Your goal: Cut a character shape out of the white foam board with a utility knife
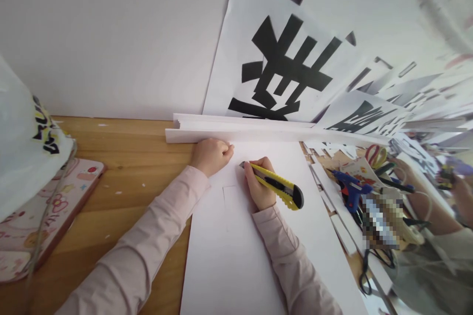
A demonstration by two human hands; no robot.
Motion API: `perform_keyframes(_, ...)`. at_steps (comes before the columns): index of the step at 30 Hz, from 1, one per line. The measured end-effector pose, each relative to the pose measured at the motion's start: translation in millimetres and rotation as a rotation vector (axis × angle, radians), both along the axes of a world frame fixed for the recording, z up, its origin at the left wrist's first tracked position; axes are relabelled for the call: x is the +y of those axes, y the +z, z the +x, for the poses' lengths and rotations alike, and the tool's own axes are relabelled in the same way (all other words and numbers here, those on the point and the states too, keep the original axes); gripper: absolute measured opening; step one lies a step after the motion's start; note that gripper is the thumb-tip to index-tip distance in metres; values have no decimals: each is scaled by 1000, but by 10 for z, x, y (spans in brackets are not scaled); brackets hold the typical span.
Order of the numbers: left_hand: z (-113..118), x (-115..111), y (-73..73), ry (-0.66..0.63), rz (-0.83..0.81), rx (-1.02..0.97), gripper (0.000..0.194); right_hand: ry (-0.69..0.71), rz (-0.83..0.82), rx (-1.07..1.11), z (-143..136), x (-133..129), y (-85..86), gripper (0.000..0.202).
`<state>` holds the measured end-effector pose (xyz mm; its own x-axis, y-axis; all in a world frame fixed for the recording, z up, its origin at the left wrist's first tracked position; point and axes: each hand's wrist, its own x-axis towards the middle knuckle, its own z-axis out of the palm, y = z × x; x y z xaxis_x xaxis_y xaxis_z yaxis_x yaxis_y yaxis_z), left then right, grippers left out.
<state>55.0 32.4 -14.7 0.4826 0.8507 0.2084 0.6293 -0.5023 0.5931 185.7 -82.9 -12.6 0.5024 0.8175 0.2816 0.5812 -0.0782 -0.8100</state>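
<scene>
My right hand (261, 184) is closed round a yellow and black utility knife (279, 182). Its tip points up and left, close over a large white board (236, 266); whether the blade touches the board I cannot tell. My left hand (212, 156) rests curled into a fist at the board's far left edge. What its fingers hold, if anything, is hidden. Thin lines forming a corner mark the board's surface just below the two hands. Right behind my left hand runs a long white channel-shaped strip (240, 130).
Paper with bold black characters (291, 69) leans at the back. On the right lie a blue glue gun (353, 189), scissors (377, 156) and white offcuts (343, 236). Another person's arm (428, 202) reaches in there. A pink patterned case (70, 197) and white bag (29, 147) are at left.
</scene>
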Motion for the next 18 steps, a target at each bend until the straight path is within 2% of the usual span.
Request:
perform_keyframes(6, 1, -1, 15, -9, -14, 8, 40, -2, -24, -6, -8, 10, -4, 26)
perform_keyframes(12, 1, 8, 6, -18, -16, -10, 39, 2, -13, -62, -64, 0, 61, 22)
perform_keyframes(18, -9, -4, 42, -44, 13, 16, 45, 8, 18, -128, -76, 5, 72, 23)
